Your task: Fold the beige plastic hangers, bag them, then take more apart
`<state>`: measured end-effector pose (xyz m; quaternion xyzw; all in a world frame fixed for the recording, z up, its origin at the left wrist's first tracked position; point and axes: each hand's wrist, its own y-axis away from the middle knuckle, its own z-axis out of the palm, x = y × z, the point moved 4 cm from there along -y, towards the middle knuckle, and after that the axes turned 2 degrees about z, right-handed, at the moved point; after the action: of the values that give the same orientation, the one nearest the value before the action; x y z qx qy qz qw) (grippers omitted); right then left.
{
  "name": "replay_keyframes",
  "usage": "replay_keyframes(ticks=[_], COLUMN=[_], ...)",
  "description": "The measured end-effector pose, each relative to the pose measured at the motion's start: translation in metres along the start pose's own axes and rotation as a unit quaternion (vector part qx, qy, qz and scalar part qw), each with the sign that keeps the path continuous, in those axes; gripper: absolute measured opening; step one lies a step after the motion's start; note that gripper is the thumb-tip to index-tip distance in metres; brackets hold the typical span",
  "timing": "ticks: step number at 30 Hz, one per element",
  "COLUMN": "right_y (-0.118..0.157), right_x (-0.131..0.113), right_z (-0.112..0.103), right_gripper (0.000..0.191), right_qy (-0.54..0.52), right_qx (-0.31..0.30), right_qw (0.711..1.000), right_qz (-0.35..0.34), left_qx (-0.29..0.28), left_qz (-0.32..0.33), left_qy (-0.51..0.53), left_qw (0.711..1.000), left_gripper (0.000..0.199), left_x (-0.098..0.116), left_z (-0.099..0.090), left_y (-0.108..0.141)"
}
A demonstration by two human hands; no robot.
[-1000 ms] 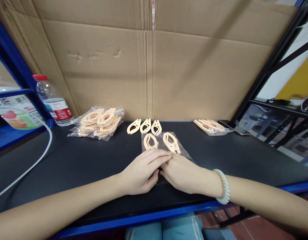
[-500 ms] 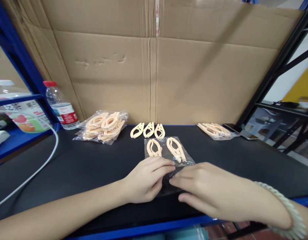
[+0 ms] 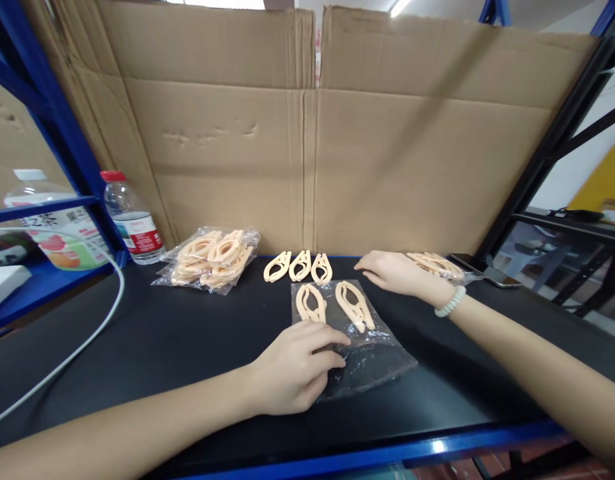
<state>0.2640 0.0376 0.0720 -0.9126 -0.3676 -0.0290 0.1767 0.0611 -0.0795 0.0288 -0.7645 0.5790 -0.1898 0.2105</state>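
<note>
The left hand [image 3: 298,365] rests, fingers loosely spread, on the clear bag [image 3: 382,365]; the right hand [image 3: 394,272] has left it and now reaches, fingers slightly parted and nothing visibly held, beside three loose hangers [image 3: 306,261]. So one hand alone steadies the bag, flat and wrinkled on the counter [image 3: 207,353], two folded cream hangers [image 3: 361,313] in its far half.

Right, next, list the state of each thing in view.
Left hand: fingers curled, on the clear bag
Right hand: outstretched, nothing visible in it
Clear bag: flat, two cream pieces inside, seal unclear
Three loose pieces: lined up
Left bagged pile: heaped
Right bagged pieces: partly hidden
Red-capped bottle: capped, standing
White-capped bottle: capped, standing
White cable: curved
Phone-like object: flat
</note>
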Motion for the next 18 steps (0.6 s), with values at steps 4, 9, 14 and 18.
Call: replay_keyframes(ticks=[4,9,14,18], right_y=[-0.031,-0.073,-0.092,-0.084], right_x=[0.008,0.004,0.000,0.016], right_z=[0.021,0.049,0.076,0.079], right_gripper=[0.039,0.054,0.055,0.039], right_qy=[-0.009,-0.018,-0.021,-0.022], right_qx=[0.000,-0.010,-0.038,-0.052], right_qw=[1.000,0.998,0.995,0.996], right_qz=[-0.018,-0.067,-0.092,-0.072], left_qx=[-0.006,-0.004,0.004,-0.001], left_qz=[0.001,-0.002,0.004,0.003], left_qy=[0.000,0.003,0.012,0.019], left_qw=[1.000,1.000,1.000,1.000], left_gripper=[0.029,0.031,0.031,0.031], left_x=[-0.001,-0.001,-0.001,-0.002], left_z=[0.001,0.001,0.001,0.001], left_y=[0.001,0.001,0.002,0.003])
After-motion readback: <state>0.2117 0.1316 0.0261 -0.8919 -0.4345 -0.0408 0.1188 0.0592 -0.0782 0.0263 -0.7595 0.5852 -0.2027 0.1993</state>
